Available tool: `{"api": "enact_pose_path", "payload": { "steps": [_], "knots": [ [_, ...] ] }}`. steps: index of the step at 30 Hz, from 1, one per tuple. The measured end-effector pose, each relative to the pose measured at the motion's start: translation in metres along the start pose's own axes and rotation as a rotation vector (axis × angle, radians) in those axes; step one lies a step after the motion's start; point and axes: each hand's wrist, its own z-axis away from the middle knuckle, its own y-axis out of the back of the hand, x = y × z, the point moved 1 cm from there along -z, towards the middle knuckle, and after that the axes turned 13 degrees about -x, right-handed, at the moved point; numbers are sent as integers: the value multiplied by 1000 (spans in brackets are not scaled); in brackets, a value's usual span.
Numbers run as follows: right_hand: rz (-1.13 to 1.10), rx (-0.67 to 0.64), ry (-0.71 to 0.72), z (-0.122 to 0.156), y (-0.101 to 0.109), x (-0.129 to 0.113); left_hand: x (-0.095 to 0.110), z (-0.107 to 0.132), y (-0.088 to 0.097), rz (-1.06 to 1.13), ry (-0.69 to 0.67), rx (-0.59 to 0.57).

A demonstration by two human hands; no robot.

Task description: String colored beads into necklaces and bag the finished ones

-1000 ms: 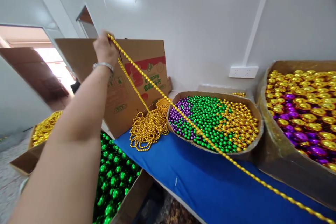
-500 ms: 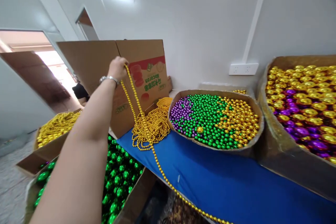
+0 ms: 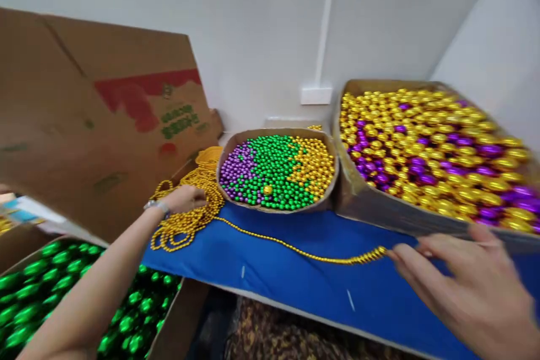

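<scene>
A string of gold beads [image 3: 291, 246] runs across the blue tabletop from a heaped pile of gold bead strings [image 3: 185, 225]. Its right end, where larger beads bunch together, is at the fingertips of my right hand [image 3: 468, 287], which pinches it. My left hand [image 3: 185, 198], with a silvery band at the wrist, is low over the gold pile. Its fingers are curled, and what lies between them, if anything, is hidden. The hand blocks part of the pile.
Behind the blue table [image 3: 274, 270] stands a box of small purple, green and gold beads [image 3: 274, 169]. A larger box of gold and purple beads [image 3: 426, 152] is at right. A tall carton [image 3: 105, 124] rises at left, above large green beads [image 3: 130, 315].
My left hand has come down from high beside the carton to the gold pile, lowering the raised string. My right hand has entered view holding the string's end. The view has swung right.
</scene>
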Motion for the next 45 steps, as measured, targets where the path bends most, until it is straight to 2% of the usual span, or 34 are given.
{"api": "enact_pose_path", "payload": {
  "steps": [1,3,5,7,9,11,13,15,17,20,22,24,26,29,32,35,39,45],
  "knots": [
    [74,-29,87,-6,2,-3,28,-8,-14,39,-211,-41],
    [151,-78,168,-18,4,-8,90,-18,-43,179,-560,1],
    [167,-99,189,-27,4,-13,151,-27,-71,340,-763,38],
    [176,-98,196,-32,6,-16,201,-41,-94,560,-854,16],
    [197,-95,192,-35,11,-15,235,-59,-114,801,-962,-206],
    [214,-118,162,-36,18,-9,249,-75,-128,933,-979,-452],
    [208,-161,104,-32,22,2,241,-86,-134,952,-906,-565],
    [154,-221,34,-23,21,15,216,-89,-129,902,-811,-516],
    [67,-287,-22,-9,12,24,183,-85,-110,797,-745,-377],
    [-72,-332,-86,16,-15,22,136,-64,-68,519,-671,-108],
    [-162,-320,-159,33,-37,10,115,-44,-46,353,-584,75],
    [-239,-321,-252,51,-60,-6,105,-25,-38,211,-517,176],
    [-282,-365,-311,69,-80,-22,101,-10,-48,106,-499,160],
    [-278,-496,-324,96,-100,-40,96,1,-89,56,-500,30],
    [-262,-613,-326,115,-107,-49,87,2,-135,118,-482,-54],
    [-246,-683,-341,126,-107,-52,79,1,-164,224,-463,-65],
    [-231,-739,-373,133,-109,-52,72,0,-177,313,-411,-87],
    [-226,-777,-397,139,-116,-52,62,-5,-188,322,-378,-84]
  ]
}}
